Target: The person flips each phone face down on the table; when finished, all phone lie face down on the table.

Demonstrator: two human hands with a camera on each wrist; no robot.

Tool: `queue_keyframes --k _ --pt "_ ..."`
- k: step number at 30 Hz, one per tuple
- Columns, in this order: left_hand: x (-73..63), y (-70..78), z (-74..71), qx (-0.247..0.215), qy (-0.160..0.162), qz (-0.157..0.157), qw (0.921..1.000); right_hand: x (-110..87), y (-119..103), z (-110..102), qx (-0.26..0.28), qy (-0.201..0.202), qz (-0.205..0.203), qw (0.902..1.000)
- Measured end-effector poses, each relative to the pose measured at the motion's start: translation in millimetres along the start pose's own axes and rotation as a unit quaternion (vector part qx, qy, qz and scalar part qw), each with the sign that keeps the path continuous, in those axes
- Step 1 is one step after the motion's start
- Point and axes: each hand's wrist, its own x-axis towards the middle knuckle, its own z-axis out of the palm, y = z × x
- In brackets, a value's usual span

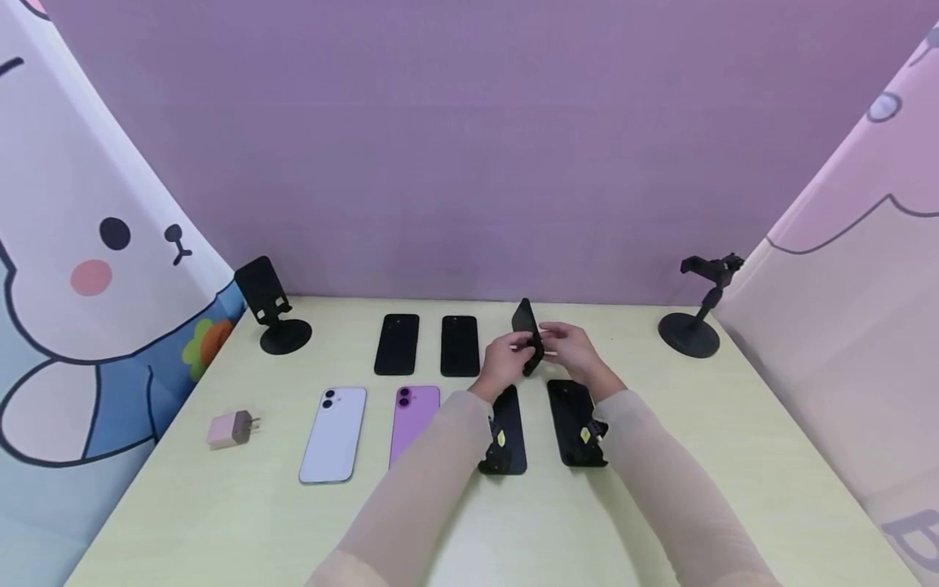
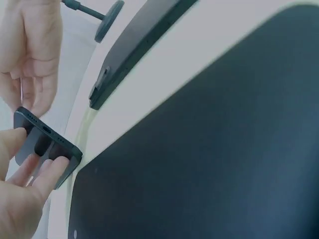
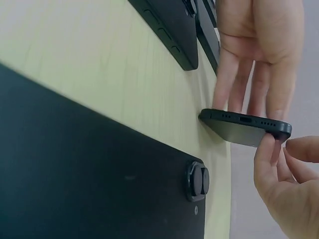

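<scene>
Between my two hands a black phone [image 1: 525,326] stands up on its edge, tilted, at the back of the table. My left hand [image 1: 504,364] holds it from the left, thumb and fingertips on its glossy dark face [image 2: 39,144]. From the other side my right hand [image 1: 575,352] grips it, with thumb and finger at the corner of the port edge [image 3: 244,119]. Below the left forearm lies one black phone [image 1: 511,424]. Another black phone [image 1: 572,416], with a raised camera bump [image 3: 198,181], lies under the right wrist.
Two black phones [image 1: 397,344] lie left of my hands. Nearer are a white phone [image 1: 333,436] and a purple phone [image 1: 414,416], the latter partly covered by my left sleeve. A pink plug charger [image 1: 230,429] sits far left. Black stands [image 1: 286,336] [image 1: 689,334] occupy both back corners.
</scene>
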Motion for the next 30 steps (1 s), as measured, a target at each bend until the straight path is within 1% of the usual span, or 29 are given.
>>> queue_keyframes --k 2,4,7,10,15,20,26,30 --pt "0.4 0.4 1.2 -0.048 0.003 -0.011 0.9988 1.0 2 0 0.008 -0.005 -0.001 1.0" --pt "0.6 0.9 2.1 -0.091 0.006 -0.024 0.9956 1.8 4 0 0.015 -0.008 0.0 0.9999" --pt "0.5 1.0 2.6 -0.118 0.015 -0.038 0.9921 1.6 4 1 0.015 -0.016 0.005 0.9997" --pt "0.0 1.5 2.4 -0.13 0.024 -0.044 0.9903 0.6 4 3 0.012 -0.028 0.012 0.9995" --pt "-0.8 2.8 1.9 -0.158 0.023 -0.047 0.9861 -0.2 3 5 0.01 -0.038 0.026 0.9989" --pt "-0.1 2.4 1.3 -0.163 0.022 -0.045 0.9854 -0.8 4 3 -0.022 -0.049 0.03 0.9981" --pt "-1.0 0.4 -3.5 -0.174 0.003 -0.053 0.9833 -0.3 6 4 -0.048 -0.053 0.038 0.9967" --pt "-1.5 -3.6 -8.0 -0.16 0.007 -0.05 0.9858 1.9 9 5 -0.073 -0.057 0.051 0.9944"
